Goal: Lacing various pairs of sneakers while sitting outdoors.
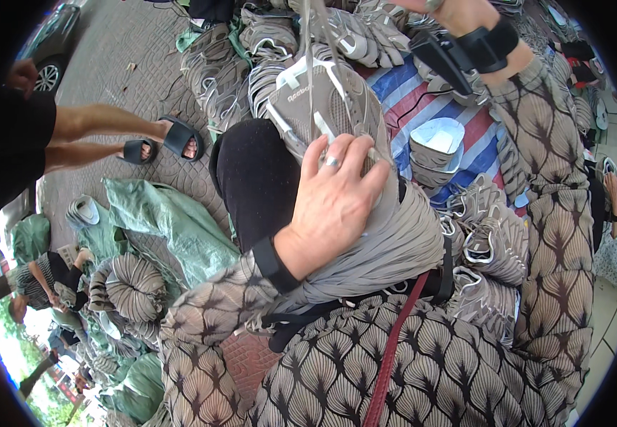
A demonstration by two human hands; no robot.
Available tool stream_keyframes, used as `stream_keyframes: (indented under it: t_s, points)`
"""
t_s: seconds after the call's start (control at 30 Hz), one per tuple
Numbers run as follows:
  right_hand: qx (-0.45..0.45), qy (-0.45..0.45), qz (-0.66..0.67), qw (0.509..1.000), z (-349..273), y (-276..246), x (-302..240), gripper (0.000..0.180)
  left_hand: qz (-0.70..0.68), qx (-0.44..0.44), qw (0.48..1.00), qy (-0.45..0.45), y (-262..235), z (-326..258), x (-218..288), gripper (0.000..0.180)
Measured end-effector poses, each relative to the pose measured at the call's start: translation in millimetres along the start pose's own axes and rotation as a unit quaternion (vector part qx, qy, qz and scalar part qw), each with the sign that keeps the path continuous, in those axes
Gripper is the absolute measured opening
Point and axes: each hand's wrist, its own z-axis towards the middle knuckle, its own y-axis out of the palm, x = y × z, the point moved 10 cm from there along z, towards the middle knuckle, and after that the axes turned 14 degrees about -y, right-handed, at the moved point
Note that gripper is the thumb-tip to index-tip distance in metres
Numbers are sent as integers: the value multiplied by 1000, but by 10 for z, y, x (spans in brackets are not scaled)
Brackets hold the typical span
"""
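A grey-beige shoe upper (301, 107) with white trim rests over my dark-trousered knee, toe end away from me. My left hand (340, 196) is closed on its near part, fingers bent over the lacing area, a ring on one finger. Pale flat shoelaces (311, 64) rise taut from the upper past the top edge of the picture. My right hand (465, 16) is high at the upper right, its fingers cut off by that edge, so what it holds is hidden. Beneath my left hand, a thick bundle of grey laces (394, 249) lies across my lap.
Stacked shoe uppers (216, 75) lie ahead. To the right, more uppers (490, 242) and a nested stack (433, 153) sit by a striped sheet (401, 99). Green sacks (166, 220) lie left. A person in black sandals (180, 139) stands at left; others sit farther off.
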Motion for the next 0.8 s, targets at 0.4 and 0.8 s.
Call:
stream_keyframes:
  t_s: [0.4, 0.8]
  points:
    - [-18, -73, -113, 991, 304, -81, 86, 28, -89, 29, 985, -144, -334, -56, -492, 83]
    - [-49, 19, -76, 996, 523, 217, 324, 27, -110, 24, 990, -84, -369, 68, -749, 17]
